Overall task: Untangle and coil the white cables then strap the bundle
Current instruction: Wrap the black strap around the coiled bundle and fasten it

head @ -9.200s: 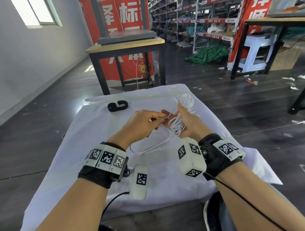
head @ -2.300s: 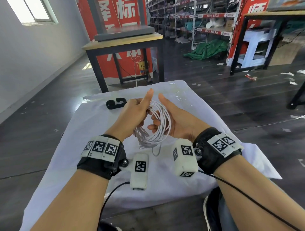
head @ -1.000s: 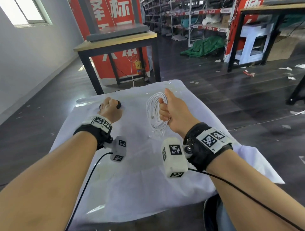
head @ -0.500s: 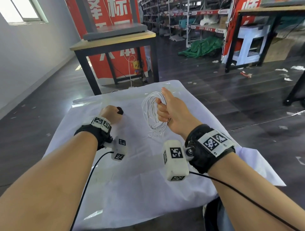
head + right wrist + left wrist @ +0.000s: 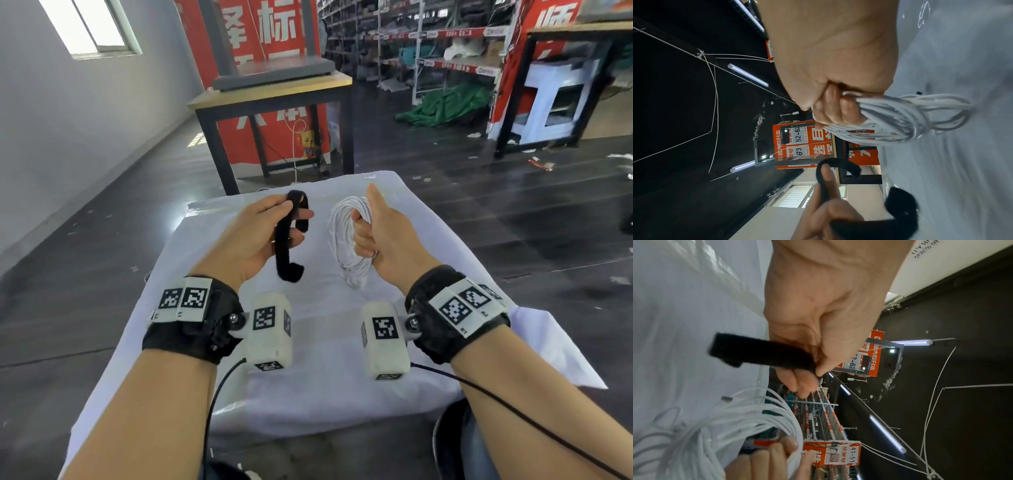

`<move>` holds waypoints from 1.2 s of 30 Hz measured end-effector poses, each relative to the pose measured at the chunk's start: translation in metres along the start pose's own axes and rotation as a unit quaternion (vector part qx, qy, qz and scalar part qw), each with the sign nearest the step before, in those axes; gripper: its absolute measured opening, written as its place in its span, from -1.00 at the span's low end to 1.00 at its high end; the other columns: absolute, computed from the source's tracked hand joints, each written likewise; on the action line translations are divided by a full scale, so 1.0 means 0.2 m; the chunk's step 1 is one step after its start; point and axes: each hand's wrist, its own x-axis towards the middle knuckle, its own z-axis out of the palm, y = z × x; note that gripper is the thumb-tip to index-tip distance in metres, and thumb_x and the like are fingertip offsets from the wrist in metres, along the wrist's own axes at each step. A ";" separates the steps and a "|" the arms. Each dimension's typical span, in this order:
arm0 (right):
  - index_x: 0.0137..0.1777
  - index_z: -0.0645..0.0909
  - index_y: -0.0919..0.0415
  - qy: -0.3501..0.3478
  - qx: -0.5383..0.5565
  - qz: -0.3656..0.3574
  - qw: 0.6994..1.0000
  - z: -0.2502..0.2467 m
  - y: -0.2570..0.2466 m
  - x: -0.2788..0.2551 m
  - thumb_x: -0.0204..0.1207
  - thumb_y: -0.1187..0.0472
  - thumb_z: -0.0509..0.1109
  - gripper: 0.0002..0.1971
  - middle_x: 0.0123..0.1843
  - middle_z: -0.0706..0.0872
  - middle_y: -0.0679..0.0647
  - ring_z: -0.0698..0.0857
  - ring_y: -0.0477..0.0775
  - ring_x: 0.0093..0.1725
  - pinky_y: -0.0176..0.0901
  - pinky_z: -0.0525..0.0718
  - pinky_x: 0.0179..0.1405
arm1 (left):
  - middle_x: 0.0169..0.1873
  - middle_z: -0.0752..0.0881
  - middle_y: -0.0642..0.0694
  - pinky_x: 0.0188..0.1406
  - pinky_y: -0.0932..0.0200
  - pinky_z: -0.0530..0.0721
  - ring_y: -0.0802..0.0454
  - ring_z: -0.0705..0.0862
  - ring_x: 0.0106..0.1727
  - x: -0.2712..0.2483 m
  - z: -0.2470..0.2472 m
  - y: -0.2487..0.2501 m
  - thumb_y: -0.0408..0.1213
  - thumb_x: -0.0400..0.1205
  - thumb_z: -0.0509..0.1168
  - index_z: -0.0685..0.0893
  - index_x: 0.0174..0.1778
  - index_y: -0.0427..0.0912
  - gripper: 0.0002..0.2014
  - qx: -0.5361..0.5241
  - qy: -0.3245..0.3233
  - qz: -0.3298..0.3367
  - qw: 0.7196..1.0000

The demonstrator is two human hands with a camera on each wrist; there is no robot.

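The white cables form one coil [image 5: 342,240] held upright above the cloth, with my right hand [image 5: 366,233] gripping its right side, fingers through the loop and thumb up. In the right wrist view the fingers [image 5: 830,107] wrap the strands [image 5: 900,116]. My left hand [image 5: 291,219] holds a black strap [image 5: 283,250] in the air just left of the coil, pinched between thumb and fingers. The strap hangs down with both ends curled. The left wrist view shows the pinch [image 5: 813,366] on the strap [image 5: 760,353] and the coil [image 5: 748,418] below it.
A white cloth [image 5: 342,342] covers the small table under my hands. Beyond its far edge stands a wooden-topped table with black legs [image 5: 274,92]. Dark floor surrounds both, with shelving and a green tarp [image 5: 445,102] at the back right.
My left hand has lifted the black strap off the cloth at the far left and brought it up beside the coil. My right hand still holds the coil upright.
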 end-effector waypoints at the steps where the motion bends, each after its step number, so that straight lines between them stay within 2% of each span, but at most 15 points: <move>1: -0.37 0.47 0.22 0.000 -0.004 -0.001 1.000 0.00 0.00 -0.01 0.71 -0.16 0.03 -0.44 -0.66 0.21 -0.07 0.14 -0.10 -0.68 -0.29 0.12 -0.69 | -0.17 0.83 -0.15 -0.34 0.19 0.70 0.08 0.52 -0.54 -0.02 0.01 0.00 -0.36 0.76 0.15 0.64 0.23 -0.24 -0.78 -0.013 -0.006 -0.004 1.000; 7: -0.17 0.65 0.30 0.020 -0.020 -0.021 0.999 0.00 0.02 0.00 0.72 -0.18 -0.01 -0.39 -0.65 0.20 -0.07 0.15 -0.11 -0.67 -0.32 0.16 -0.70 | -0.35 0.70 -0.08 -0.59 0.35 0.45 0.20 0.28 -0.63 -0.11 0.05 0.02 -0.36 0.74 0.17 0.64 0.28 -0.32 -0.75 0.019 -0.055 -0.026 0.998; 9: -0.25 0.68 0.24 0.030 -0.019 -0.023 0.999 0.01 0.02 -0.01 0.71 -0.19 -0.02 -0.37 -0.65 0.18 -0.07 0.15 -0.10 -0.65 -0.32 0.17 -0.69 | -0.35 0.69 -0.08 -0.60 0.37 0.42 0.20 0.26 -0.63 -0.12 0.06 0.03 -0.35 0.73 0.19 0.68 0.23 -0.31 -0.76 0.030 -0.082 -0.040 0.995; 10: -0.40 0.64 0.17 0.031 -0.020 -0.024 0.999 0.01 0.01 -0.01 0.71 -0.20 -0.01 -0.36 -0.64 0.18 -0.06 0.14 -0.08 -0.63 -0.31 0.15 -0.67 | -0.35 0.68 -0.08 -0.60 0.37 0.41 0.21 0.25 -0.64 -0.13 0.06 0.03 -0.35 0.73 0.19 0.69 0.21 -0.31 -0.76 0.034 -0.095 -0.044 0.994; 12: -0.59 0.35 0.12 0.024 -0.028 -0.027 0.999 0.02 0.01 -0.02 0.68 -0.23 0.03 -0.35 -0.61 0.19 -0.03 0.14 -0.05 -0.59 -0.25 0.13 -0.61 | -0.37 0.69 -0.06 -0.59 0.38 0.41 0.21 0.26 -0.63 -0.13 0.08 0.03 -0.35 0.73 0.18 0.69 0.21 -0.30 -0.76 0.043 -0.107 -0.044 0.992; 15: -0.48 0.17 0.06 -0.026 -0.056 -0.028 0.998 0.02 0.02 -0.03 0.62 -0.25 0.16 -0.45 -0.57 0.14 -0.02 0.10 -0.04 -0.57 -0.18 0.09 -0.52 | -0.32 0.71 -0.10 -0.52 0.36 0.48 0.20 0.31 -0.62 -0.12 0.11 0.01 -0.37 0.74 0.17 0.67 0.22 -0.33 -0.77 0.030 -0.087 -0.034 0.995; 17: -0.54 0.25 0.06 -0.047 -0.068 -0.029 0.996 0.02 0.02 -0.04 0.61 -0.13 0.29 -0.47 -0.62 0.14 -0.06 0.10 -0.06 -0.60 -0.20 0.08 -0.54 | -0.25 0.73 -0.14 -0.48 0.34 0.53 0.19 0.37 -0.59 -0.11 0.12 0.01 -0.40 0.73 0.17 0.65 0.24 -0.33 -0.76 0.008 -0.077 -0.030 0.997; 19: -0.63 0.48 0.04 -0.039 -0.062 -0.032 0.997 0.02 0.02 -0.03 0.62 0.02 0.34 -0.47 -0.66 0.17 -0.08 0.12 -0.08 -0.64 -0.24 0.10 -0.59 | -0.22 0.75 -0.15 -0.45 0.32 0.58 0.18 0.42 -0.57 -0.10 0.11 0.01 -0.42 0.71 0.19 0.65 0.28 -0.30 -0.74 -0.011 -0.073 -0.028 0.997; 21: -0.47 0.61 0.14 -0.007 -0.039 -0.033 0.999 0.01 0.02 -0.02 0.63 0.05 0.34 -0.59 -0.70 0.18 -0.09 0.13 -0.10 -0.68 -0.27 0.13 -0.63 | -0.24 0.78 -0.13 -0.42 0.32 0.62 0.18 0.46 -0.55 -0.10 0.09 0.02 -0.42 0.70 0.22 0.66 0.29 -0.25 -0.73 -0.020 -0.071 -0.022 0.997; 23: -0.32 0.58 0.23 0.036 -0.004 -0.033 0.999 -0.02 0.02 0.01 0.63 0.04 0.33 -0.65 -0.70 0.19 -0.10 0.14 -0.11 -0.69 -0.30 0.16 -0.68 | -0.27 0.77 -0.08 -0.38 0.33 0.63 0.19 0.48 -0.53 -0.11 0.05 0.03 -0.39 0.70 0.22 0.69 0.25 -0.23 -0.75 -0.032 -0.068 -0.008 0.997; 26: -0.31 0.56 0.23 0.085 0.043 -0.031 0.995 -0.07 0.01 0.04 0.64 0.04 0.32 -0.66 -0.67 0.18 -0.08 0.14 -0.13 -0.71 -0.33 0.18 -0.72 | -0.30 0.75 -0.05 -0.32 0.32 0.66 0.20 0.51 -0.50 -0.11 -0.01 0.05 -0.34 0.68 0.25 0.73 0.16 -0.25 -0.79 -0.091 -0.047 0.031 0.994; 28: -0.31 0.56 0.23 0.100 0.057 -0.024 0.993 -0.10 0.01 0.05 0.65 0.04 0.31 -0.65 -0.64 0.17 -0.07 0.13 -0.13 -0.70 -0.34 0.17 -0.72 | -0.30 0.74 -0.04 -0.20 0.28 0.73 0.19 0.59 -0.43 -0.10 -0.05 0.06 -0.31 0.67 0.27 0.73 0.12 -0.25 -0.80 -0.152 -0.028 0.057 0.986; 31: -0.32 0.55 0.23 0.097 0.061 -0.019 0.993 -0.10 0.01 0.04 0.65 0.04 0.32 -0.65 -0.66 0.16 -0.09 0.13 -0.12 -0.70 -0.33 0.18 -0.71 | -0.23 0.76 -0.03 0.14 0.19 0.72 0.15 0.71 -0.25 -0.08 -0.08 0.05 -0.32 0.70 0.23 0.70 0.17 -0.23 -0.80 -0.239 0.010 0.090 0.967; 33: -0.32 0.56 0.22 0.089 0.056 -0.016 0.994 -0.10 0.01 0.03 0.64 0.04 0.32 -0.66 -0.65 0.16 -0.09 0.13 -0.12 -0.68 -0.34 0.18 -0.70 | -0.01 0.78 -0.08 0.30 0.13 0.64 0.09 0.75 -0.01 -0.09 -0.09 0.04 -0.44 0.69 0.14 0.65 0.29 -0.23 -0.70 -0.261 0.015 0.103 0.960; 36: -0.31 0.57 0.21 0.078 0.030 -0.009 0.996 -0.09 0.00 0.01 0.63 0.01 0.33 -0.65 -0.63 0.17 -0.08 0.13 -0.10 -0.63 -0.33 0.19 -0.66 | 0.24 0.73 -0.14 0.36 0.09 0.58 0.05 0.71 0.26 -0.09 -0.09 0.03 -0.61 0.62 0.08 0.58 0.38 -0.23 -0.55 -0.234 0.024 0.118 0.965</move>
